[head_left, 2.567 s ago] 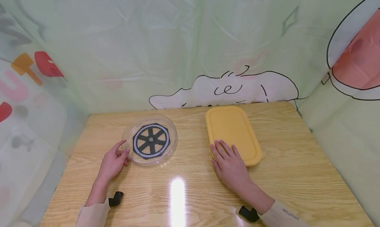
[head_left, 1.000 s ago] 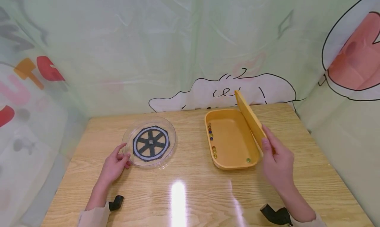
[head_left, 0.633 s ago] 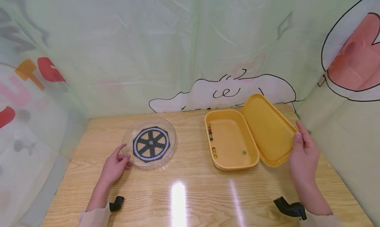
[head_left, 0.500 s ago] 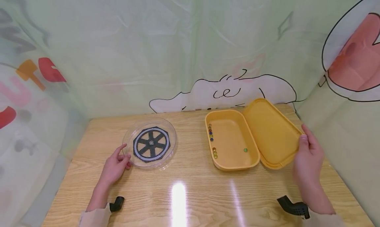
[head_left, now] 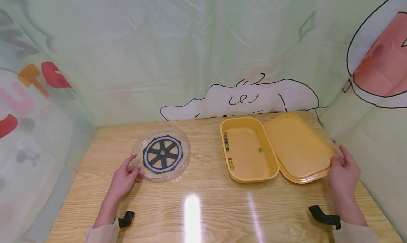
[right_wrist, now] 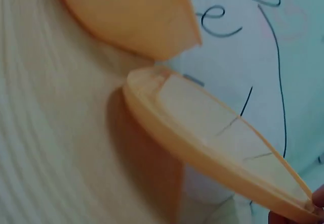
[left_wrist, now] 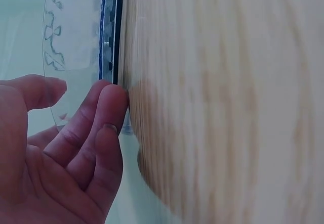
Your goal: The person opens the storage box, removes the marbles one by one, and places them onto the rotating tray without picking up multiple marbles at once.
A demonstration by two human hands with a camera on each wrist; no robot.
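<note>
Right fingers [head_left: 347, 156] pinch the yellow lid [head_left: 300, 146], left fingers [head_left: 129, 161] the clear dish [head_left: 186, 149], each by the rim.

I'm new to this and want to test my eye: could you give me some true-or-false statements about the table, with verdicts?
1. The left fingers touch the rim of the clear dish. True.
2. The yellow lid covers the yellow box. False: the lid is off, to the right of the box, and the right fingers hold its edge.
3. The box stands to the right of the dish. True.
4. All the marbles lie along one wall of the box. False: one green marble lies apart; the other marbles are along the left wall.
5. The dish is square. False: it is round.
</note>
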